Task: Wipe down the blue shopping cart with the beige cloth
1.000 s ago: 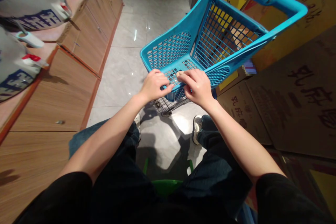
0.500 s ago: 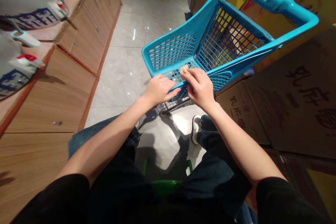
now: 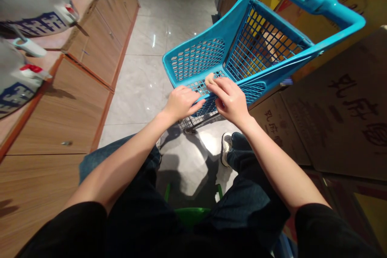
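Note:
A blue plastic shopping cart (image 3: 193,58) stands in front of my knees, its handle toward the upper right. My left hand (image 3: 182,102) grips the near rim of its basket, fingers over the edge and thumb outside. Just to the right, my right hand (image 3: 230,98) is closed on a small beige cloth (image 3: 209,78), pressed at the same rim. Only a crumpled end of the cloth shows past the fingertips; the rest is hidden under them. Below the basket a metal frame with a wheel (image 3: 189,130) rests on the floor.
Wooden cabinets (image 3: 87,44) run along the left, topped by large white-and-blue jars (image 3: 33,0) with red-and-white taps. Stacked cardboard boxes (image 3: 341,109) crowd the right side. Grey tiles (image 3: 145,68) cover the floor between. Part of a green seat (image 3: 192,214) shows between my legs.
My right hand and the cloth have shifted very slightly left along the rim. My left hand keeps its place on the cart.

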`<action>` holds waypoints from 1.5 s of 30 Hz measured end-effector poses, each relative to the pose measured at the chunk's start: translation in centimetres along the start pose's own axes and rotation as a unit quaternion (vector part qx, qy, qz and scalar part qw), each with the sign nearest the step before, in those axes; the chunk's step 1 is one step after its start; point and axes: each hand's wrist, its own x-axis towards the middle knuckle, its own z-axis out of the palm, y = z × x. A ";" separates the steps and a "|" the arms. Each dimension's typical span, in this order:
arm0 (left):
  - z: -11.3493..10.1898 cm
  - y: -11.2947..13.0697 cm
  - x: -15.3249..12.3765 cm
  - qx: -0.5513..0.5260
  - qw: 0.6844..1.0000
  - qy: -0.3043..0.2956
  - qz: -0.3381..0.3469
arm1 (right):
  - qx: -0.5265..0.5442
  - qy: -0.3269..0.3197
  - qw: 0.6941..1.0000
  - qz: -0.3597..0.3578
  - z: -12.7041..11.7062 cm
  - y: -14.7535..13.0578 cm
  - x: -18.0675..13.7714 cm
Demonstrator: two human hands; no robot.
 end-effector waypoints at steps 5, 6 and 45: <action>0.1 -0.1 0.1 -0.004 1.000 -0.009 0.005 | -0.028 0.018 0.998 0.061 -1.0 1.6 0.1; 0.1 -0.1 0.1 -0.004 1.000 -0.009 0.007 | -0.032 0.026 0.997 0.068 -0.9 1.6 0.0; 0.3 0.0 0.2 -0.010 1.000 0.015 -0.015 | -0.034 -0.009 0.999 0.038 -0.7 1.0 0.5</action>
